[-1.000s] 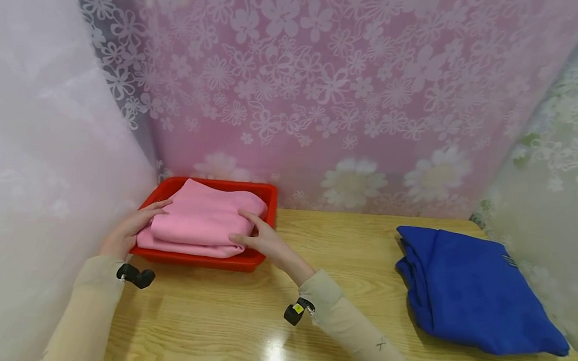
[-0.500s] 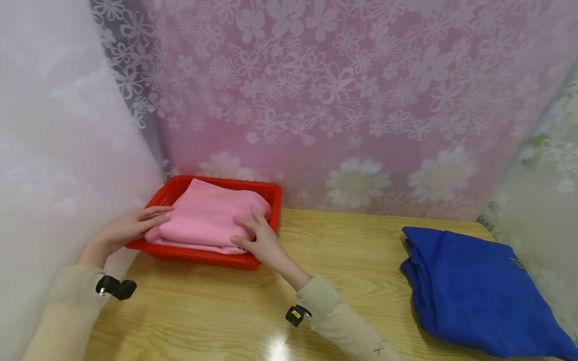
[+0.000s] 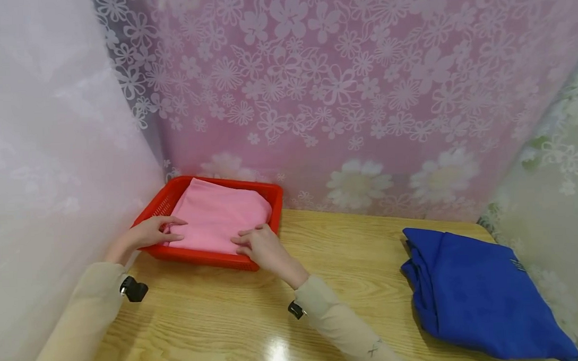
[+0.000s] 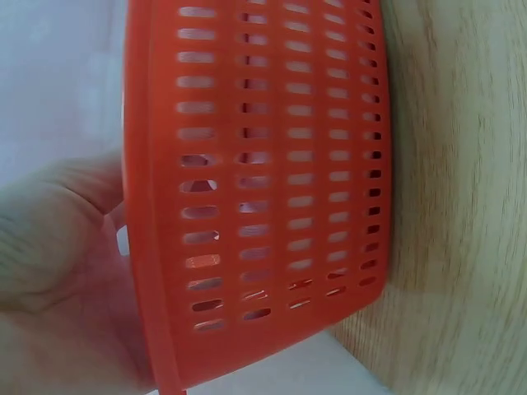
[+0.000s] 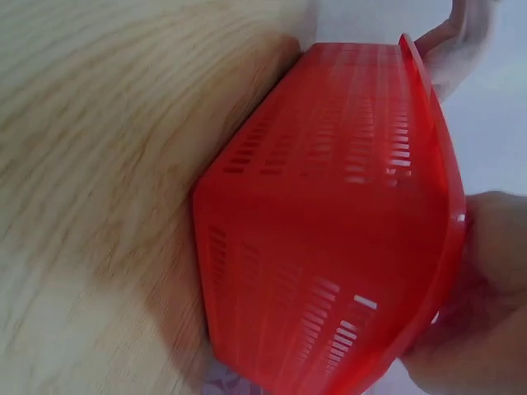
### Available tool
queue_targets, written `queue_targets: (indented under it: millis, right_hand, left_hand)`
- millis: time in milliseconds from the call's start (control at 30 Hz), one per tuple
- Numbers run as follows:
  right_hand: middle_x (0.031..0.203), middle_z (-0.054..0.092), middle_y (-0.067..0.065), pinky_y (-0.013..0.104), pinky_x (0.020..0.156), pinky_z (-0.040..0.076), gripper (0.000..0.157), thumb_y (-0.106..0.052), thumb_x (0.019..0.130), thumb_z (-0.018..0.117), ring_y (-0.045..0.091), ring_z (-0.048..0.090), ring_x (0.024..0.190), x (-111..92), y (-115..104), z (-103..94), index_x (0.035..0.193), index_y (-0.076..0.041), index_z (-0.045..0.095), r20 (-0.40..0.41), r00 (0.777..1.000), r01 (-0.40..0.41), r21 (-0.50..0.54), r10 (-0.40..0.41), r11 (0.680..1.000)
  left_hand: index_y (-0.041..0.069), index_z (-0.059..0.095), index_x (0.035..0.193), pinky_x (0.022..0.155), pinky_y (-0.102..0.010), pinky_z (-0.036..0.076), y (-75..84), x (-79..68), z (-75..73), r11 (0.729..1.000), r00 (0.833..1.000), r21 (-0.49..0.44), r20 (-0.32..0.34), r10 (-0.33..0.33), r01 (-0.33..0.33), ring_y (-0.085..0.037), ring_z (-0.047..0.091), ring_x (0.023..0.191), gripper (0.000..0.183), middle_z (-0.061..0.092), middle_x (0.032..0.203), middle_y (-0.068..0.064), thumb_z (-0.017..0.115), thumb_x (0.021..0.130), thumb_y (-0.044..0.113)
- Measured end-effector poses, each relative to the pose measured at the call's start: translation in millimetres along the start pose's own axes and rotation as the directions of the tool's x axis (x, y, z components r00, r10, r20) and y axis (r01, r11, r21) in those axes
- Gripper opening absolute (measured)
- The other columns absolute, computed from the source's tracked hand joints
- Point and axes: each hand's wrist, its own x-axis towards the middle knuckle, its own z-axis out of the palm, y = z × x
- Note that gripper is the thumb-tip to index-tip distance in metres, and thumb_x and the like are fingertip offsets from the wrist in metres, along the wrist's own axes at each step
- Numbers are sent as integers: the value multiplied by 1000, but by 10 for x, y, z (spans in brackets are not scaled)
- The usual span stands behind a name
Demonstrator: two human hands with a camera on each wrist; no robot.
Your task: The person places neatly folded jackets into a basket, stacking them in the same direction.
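Observation:
Pink folded cloth (image 3: 218, 204) lies inside a red plastic basket (image 3: 201, 255) in the head view, filling most of it. My left hand (image 3: 142, 233) reaches over the basket's left front corner, its fingertips on the cloth's left front part. At the right front corner my right hand (image 3: 269, 250) touches the cloth with bent fingers, its wrist beyond the rim. Both wrist views look at the slotted outer wall of the basket, where the rim hides most of the left hand's fingers (image 4: 95, 181) and of the right hand (image 5: 486, 304).
A folded blue cloth item (image 3: 484, 296) with small stripes lies at the right of the wooden table (image 3: 217, 316). Floral sheets hang on three sides; the pink one (image 3: 315, 110) stands right behind the basket, the white one (image 3: 63, 156) close at its left.
My left hand drew back at the left, then came inward over the basket's front corner. The right hand moved down toward the front rim, fingers closer together. The cloth's front fold now lies flatter.

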Motion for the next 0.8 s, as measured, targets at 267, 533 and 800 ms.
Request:
queue_targets:
  millis: [267, 533, 800]
  right_hand:
    - [125, 72, -3, 35, 103, 46, 26, -21, 98, 69, 20, 61, 118, -134, 70, -73, 123, -19, 76, -46, 999, -3, 220, 14, 976]
    - [113, 76, -1, 39, 89, 54, 20, -11, 95, 72, 19, 67, 103, -427, 213, -278, 112, -18, 79, -302, 950, 29, 354, 85, 935]
    - [115, 75, -2, 44, 97, 53, 23, -11, 94, 73, 22, 68, 111, -757, 479, -497, 115, -20, 78, -422, 900, 10, 265, 107, 964]
  left_hand:
    - [4, 68, 127, 76, -39, 46, 60, -85, 41, 999, 988, 37, -151, 28, -23, -28, 55, 89, 41, 64, 94, -13, 72, 95, 29]
    - [7, 73, 118, 60, -39, 50, 467, -147, 287, 995, 855, 102, -517, 33, 24, -32, 56, 77, 24, 71, 111, -22, 69, 97, 19]
    - [8, 77, 105, 68, -48, 58, 943, 51, 692, 972, 672, 203, -704, 230, -120, -34, 69, 82, 14, 75, 106, -14, 71, 95, 16]
